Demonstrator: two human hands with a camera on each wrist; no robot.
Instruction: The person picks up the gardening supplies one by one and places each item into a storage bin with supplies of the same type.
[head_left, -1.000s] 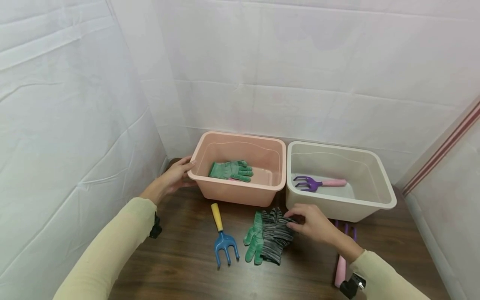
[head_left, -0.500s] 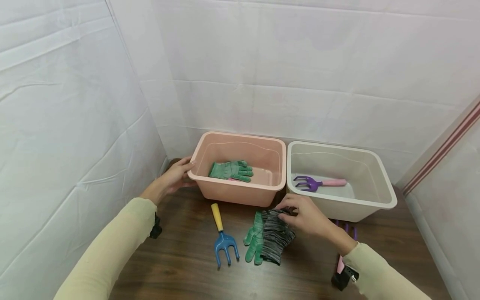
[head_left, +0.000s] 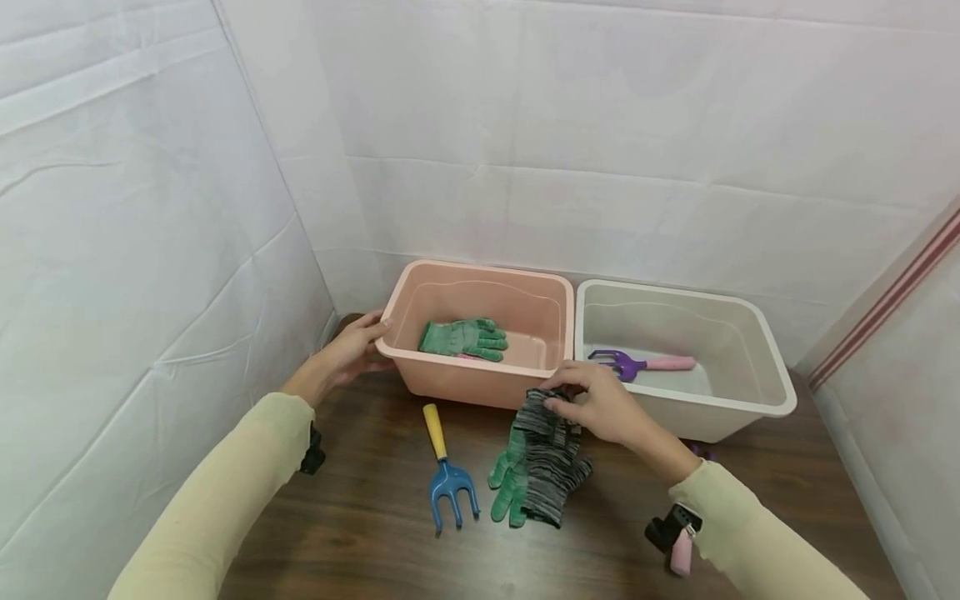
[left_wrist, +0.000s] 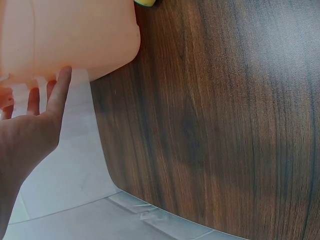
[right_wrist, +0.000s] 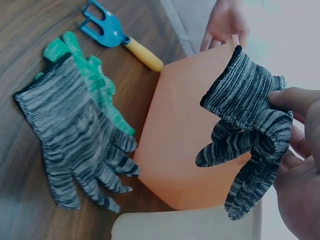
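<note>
My right hand (head_left: 600, 400) pinches a black-and-grey striped knit glove (right_wrist: 240, 97) between thumb and fingers, its cuff and fingers drooping in the right wrist view. A matching striped glove (right_wrist: 65, 130) lies flat on the table below, partly over a green glove (head_left: 508, 487). In the head view the held glove overlaps the front of the pink bin (head_left: 457, 379). My left hand (head_left: 348, 350) touches that bin's left end; its straight fingers (left_wrist: 59, 92) lie against the outer wall. Inside the bin is another green glove (head_left: 459, 337), with something pink partly under it.
A blue hand fork (head_left: 448, 479) with a yellow handle lies left of the gloves. Beside the pink bin, an off-white bin (head_left: 738, 423) contains a purple hand fork (head_left: 667, 364) with a pink handle. Another pink handle (head_left: 681, 554) shows below my right forearm. White sheeting (head_left: 600, 125) encloses the table.
My right hand has taken hold of the upper striped glove and lifted it up and left toward the pink bin, off the glove beneath. The left hand stays at the bin's end.
</note>
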